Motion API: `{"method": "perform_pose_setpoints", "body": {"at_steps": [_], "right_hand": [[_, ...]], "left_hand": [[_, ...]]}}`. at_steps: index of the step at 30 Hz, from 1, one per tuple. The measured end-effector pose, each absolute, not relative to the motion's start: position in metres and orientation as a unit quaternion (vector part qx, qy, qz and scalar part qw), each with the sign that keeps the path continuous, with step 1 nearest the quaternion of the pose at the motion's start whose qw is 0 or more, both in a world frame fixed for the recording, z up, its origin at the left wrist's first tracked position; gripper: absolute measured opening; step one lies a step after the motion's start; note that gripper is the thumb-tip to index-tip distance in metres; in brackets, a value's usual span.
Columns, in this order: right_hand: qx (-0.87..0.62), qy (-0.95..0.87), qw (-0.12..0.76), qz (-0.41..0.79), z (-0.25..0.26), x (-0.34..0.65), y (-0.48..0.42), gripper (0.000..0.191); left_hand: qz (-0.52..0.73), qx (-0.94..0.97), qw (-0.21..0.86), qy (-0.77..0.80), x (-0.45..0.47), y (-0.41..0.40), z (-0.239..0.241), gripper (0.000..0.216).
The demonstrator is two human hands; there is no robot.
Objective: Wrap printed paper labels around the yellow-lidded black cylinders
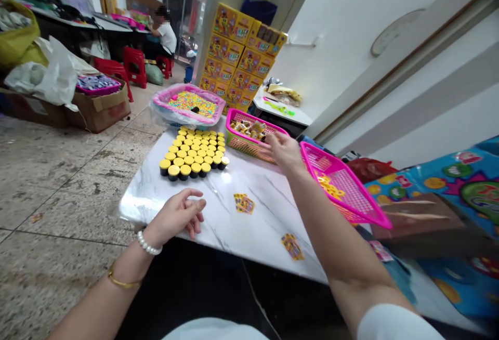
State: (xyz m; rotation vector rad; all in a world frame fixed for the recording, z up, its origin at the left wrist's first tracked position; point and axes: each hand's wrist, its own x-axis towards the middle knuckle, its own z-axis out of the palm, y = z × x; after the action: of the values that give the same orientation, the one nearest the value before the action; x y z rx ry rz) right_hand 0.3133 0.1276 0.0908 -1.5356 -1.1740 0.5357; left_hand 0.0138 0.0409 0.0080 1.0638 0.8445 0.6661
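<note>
My left hand hovers over the front left of the marble-patterned table. Its fingers are loosely bent and apart, with nothing in them. My right hand is at the right end of a pink basket of small yellow-and-dark wrapped pieces. Those fingers look parted, their tips beside the pieces; no held thing shows. Rows of small black jars with yellow lids stand left of the basket. Patterned yellow cards or stickers lie mid-table, and another small pile lies near the front edge.
Right of my forearm sits a pink basket with yellow rings. A plastic-lined pink tub of colourful beads is at the back. Stacked yellow cartons rise behind. Far left, a person sits near red stools.
</note>
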Motion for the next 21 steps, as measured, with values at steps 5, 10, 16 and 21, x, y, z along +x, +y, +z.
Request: {"method": "perform_pose_setpoints", "body": {"at_steps": [5, 10, 16, 21], "right_hand": [[-0.697, -0.585, 0.384, 0.155, 0.022, 0.301, 0.045, 0.021], [-0.719, -0.613, 0.317, 0.080, -0.018, 0.293, 0.008, 0.015], [-0.699, -0.617, 0.359, 0.038, -0.021, 0.288, 0.011, 0.014], [-0.690, -0.635, 0.347, 0.038, -0.026, 0.287, 0.014, 0.011]], "left_hand": [[0.310, 0.491, 0.716, 0.386, 0.014, 0.040, 0.005, 0.054], [0.297, 0.510, 0.708, 0.387, 0.016, 0.042, 0.003, 0.044], [0.355, 0.503, 0.665, 0.423, 0.024, 0.033, -0.001, 0.038], [0.355, 0.540, 0.626, 0.436, 0.029, 0.026, -0.002, 0.031]]}}
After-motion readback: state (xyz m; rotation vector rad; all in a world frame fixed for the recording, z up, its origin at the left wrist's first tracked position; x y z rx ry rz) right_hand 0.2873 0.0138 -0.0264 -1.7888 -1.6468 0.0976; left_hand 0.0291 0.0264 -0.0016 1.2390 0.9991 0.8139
